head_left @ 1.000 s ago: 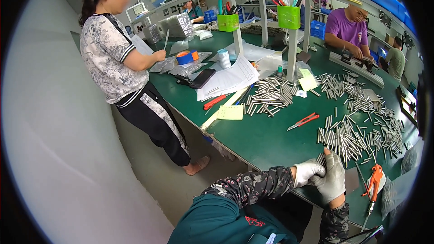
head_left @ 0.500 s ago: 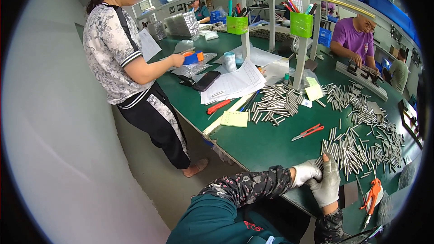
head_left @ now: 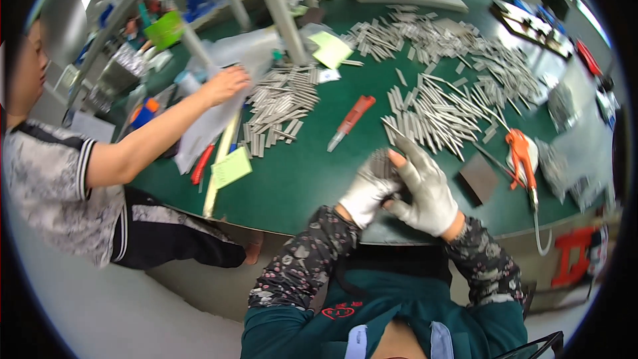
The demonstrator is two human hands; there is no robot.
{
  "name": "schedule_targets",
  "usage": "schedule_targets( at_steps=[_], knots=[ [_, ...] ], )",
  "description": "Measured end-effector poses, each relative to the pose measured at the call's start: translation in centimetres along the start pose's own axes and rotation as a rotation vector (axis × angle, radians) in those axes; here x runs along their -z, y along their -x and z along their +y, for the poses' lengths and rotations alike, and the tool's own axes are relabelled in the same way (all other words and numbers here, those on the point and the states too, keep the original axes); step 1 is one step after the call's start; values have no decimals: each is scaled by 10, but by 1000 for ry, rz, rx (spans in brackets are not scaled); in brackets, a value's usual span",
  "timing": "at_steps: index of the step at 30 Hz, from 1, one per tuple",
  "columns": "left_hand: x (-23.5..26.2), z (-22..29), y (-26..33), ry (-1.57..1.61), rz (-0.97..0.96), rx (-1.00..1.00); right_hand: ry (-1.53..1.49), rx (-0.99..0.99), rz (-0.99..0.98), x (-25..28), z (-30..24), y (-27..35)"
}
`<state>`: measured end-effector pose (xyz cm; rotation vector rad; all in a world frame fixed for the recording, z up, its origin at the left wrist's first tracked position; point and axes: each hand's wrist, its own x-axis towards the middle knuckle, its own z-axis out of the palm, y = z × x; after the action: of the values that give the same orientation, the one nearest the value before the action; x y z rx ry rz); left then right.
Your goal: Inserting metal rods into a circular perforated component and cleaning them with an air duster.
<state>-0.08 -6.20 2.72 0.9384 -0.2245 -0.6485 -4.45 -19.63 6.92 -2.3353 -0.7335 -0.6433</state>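
My left hand [head_left: 365, 193], in a white glove with bare fingertips, is closed around a bundle of short grey metal pins [head_left: 381, 163] near the table's front edge. On the bundle's right side is my right hand [head_left: 426, 193], gloved the same way. Its fingers are stretched out and apart; one bare fingertip is at the pins, though contact is hard to make out. Just beyond my hands lies a large heap of loose metal pins [head_left: 435, 116]. A red-handled utility knife [head_left: 351, 123] rests on the green table left of that heap.
More pins [head_left: 282, 103] lie left of the knife. On the right are a dark block [head_left: 478, 178], an orange air blow gun [head_left: 522, 153] and plastic bags [head_left: 565, 166]. A co-worker's arm [head_left: 166, 126] reaches in from the left. Shelf posts [head_left: 286, 23] stand behind.
My view has swung right and down, so hands and table sit more centrally. My right hand's fingers have spread from the bundle. The co-worker's hand has left the blue-and-orange object and reaches over the papers.
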Motion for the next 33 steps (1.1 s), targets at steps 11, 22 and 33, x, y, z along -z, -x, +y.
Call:
schedule_targets(
  at_steps=[11,22,33],
  knots=[
    [-9,-16,-1,-313,16,-156,48,-91,14,12,-10,24],
    [-5,-28,-8,-343,-17,-158,112,-127,60,30,-7,48],
    [-5,-34,-12,-373,-55,-140,134,-250,47,26,-9,78]
  ],
)
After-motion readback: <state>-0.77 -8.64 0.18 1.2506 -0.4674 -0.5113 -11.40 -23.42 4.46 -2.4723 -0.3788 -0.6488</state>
